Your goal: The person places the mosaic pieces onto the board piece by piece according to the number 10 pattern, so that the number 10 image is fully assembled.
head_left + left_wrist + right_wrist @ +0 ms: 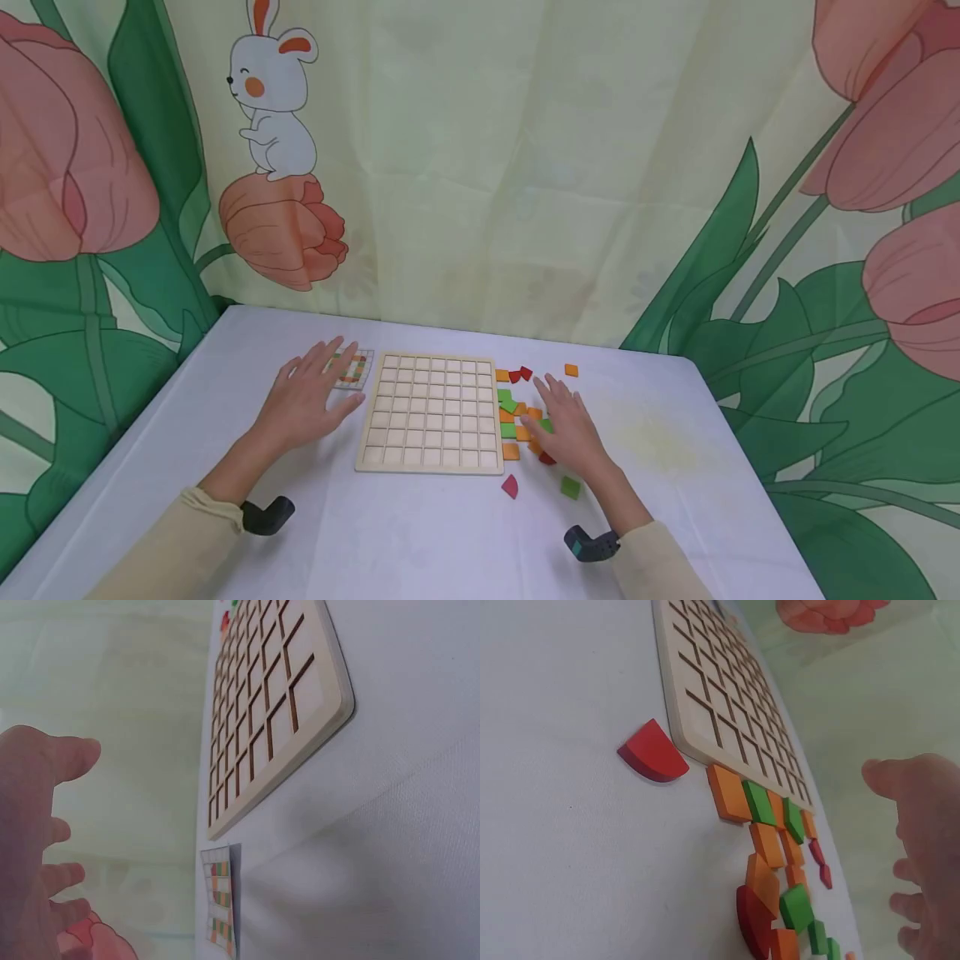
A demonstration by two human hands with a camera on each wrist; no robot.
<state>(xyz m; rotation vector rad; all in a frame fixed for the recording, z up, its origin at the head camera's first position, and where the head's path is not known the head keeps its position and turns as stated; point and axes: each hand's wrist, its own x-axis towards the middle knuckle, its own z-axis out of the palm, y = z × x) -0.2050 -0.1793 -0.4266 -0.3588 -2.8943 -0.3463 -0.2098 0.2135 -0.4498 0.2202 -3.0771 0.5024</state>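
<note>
A square wooden grid board [430, 465] lies in the middle of the white table, its cells bare. Left of it, my left hand [303, 404] hovers with fingers spread, holding nothing. A small pattern card [362, 369], printed with coloured squares, shows partly behind those fingertips. My right hand [566, 429] is held above the loose pieces at the board's right edge, its fingers extended and nothing in its grasp. Among those pieces are orange squares [727, 793], green squares [796, 907] and red quarter-round pieces [654, 752]. Some pieces are hidden under the right hand in the head view.
One orange square [572, 370] lies apart toward the back right, and a green square [571, 487] lies nearer the front. A curtain [480, 167] printed with tulips and a rabbit hangs behind the table. Each wrist wears a dark camera [268, 516].
</note>
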